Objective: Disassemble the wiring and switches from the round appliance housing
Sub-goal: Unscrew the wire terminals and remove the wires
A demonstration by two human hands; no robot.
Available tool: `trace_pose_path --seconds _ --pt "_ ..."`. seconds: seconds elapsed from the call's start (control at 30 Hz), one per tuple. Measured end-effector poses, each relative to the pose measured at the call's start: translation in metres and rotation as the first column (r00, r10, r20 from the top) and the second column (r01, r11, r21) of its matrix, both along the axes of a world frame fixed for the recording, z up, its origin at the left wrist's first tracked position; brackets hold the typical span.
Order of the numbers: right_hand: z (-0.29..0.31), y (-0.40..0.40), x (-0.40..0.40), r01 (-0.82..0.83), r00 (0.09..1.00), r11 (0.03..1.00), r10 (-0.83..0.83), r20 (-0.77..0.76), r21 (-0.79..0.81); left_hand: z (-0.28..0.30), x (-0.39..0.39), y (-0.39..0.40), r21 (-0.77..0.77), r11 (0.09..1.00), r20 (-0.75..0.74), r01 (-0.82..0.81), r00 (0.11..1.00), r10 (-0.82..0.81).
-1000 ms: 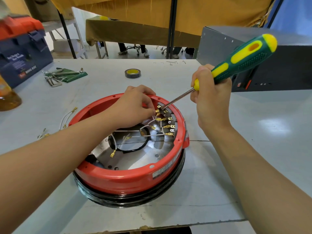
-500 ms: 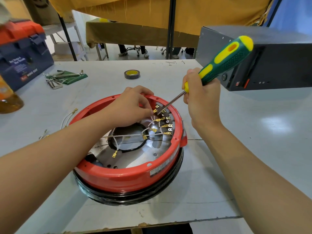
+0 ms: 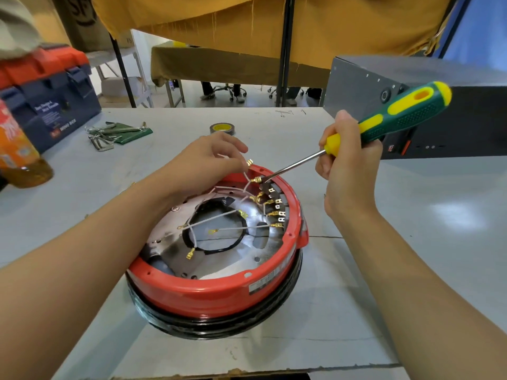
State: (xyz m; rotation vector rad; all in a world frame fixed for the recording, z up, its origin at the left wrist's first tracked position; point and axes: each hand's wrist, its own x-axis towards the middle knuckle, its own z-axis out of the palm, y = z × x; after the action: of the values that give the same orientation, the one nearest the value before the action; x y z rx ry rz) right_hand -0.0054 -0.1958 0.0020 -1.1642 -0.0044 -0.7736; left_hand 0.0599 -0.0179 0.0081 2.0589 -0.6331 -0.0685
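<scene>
The round red housing [image 3: 208, 294] with a black base ring sits on the grey table in front of me, its silver inside plate exposed. White wires [image 3: 211, 220] with brass terminals cross the inside and run to a row of black switch blocks [image 3: 277, 204] at the right inner rim. My left hand [image 3: 208, 160] pinches a white wire with a brass terminal, lifted above the far rim. My right hand [image 3: 345, 165] grips a green and yellow screwdriver [image 3: 397, 116], its tip touching a brass terminal at the topmost switch.
A roll of tape [image 3: 222, 128] lies beyond the housing. Hex keys on a green pouch [image 3: 118, 134] and a blue and red toolbox [image 3: 49, 105] are at far left, with an orange bottle [image 3: 16, 157]. A grey metal case [image 3: 439, 113] stands at right.
My left hand has risen from inside the housing, pulling a wire terminal up off the switch row. The screwdriver tip stays at the top switch terminals.
</scene>
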Motion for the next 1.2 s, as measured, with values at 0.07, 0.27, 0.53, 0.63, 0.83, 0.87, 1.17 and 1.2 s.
trace_pose_path --seconds 0.07,0.27,0.53,0.63,0.83,0.87,1.17,1.2 --pt "-0.001 0.0 0.0 0.005 1.0 1.0 -0.005 0.003 0.014 0.002 0.001 0.002 -0.121 0.992 -0.062 -0.039 0.998 0.031" --pt "-0.003 0.0 0.001 0.006 1.0 1.0 -0.006 0.004 0.024 0.012 -0.001 0.003 -0.338 0.917 -0.277 -0.212 0.953 0.118" --pt "-0.007 0.001 0.002 -0.031 0.999 0.993 0.026 -0.042 -0.11 0.033 -0.006 0.04 -0.395 0.863 -0.427 -0.314 0.895 0.13" --pt "-0.008 0.003 0.003 -0.098 0.993 0.99 0.091 -0.069 -0.104 0.041 -0.011 0.071 -0.367 0.861 -0.408 -0.352 0.893 0.191" --pt "-0.016 0.004 0.008 -0.189 0.975 0.975 0.172 -0.141 -0.116 0.033 -0.017 0.135 -0.355 0.765 -0.465 -0.537 0.811 0.354" --pt "-0.017 0.005 0.009 -0.189 0.974 0.974 0.171 -0.146 -0.123 0.027 -0.016 0.145 -0.325 0.755 -0.485 -0.57 0.785 0.385" --pt "-0.021 0.01 0.009 -0.193 0.973 0.97 0.169 -0.161 -0.147 -0.032 -0.006 0.193 0.118 0.78 -0.474 -0.614 0.656 0.588" --pt "-0.021 0.01 0.009 -0.195 0.972 0.97 0.172 -0.161 -0.142 -0.035 -0.003 0.196 0.198 0.77 -0.413 -0.606 0.661 0.627"
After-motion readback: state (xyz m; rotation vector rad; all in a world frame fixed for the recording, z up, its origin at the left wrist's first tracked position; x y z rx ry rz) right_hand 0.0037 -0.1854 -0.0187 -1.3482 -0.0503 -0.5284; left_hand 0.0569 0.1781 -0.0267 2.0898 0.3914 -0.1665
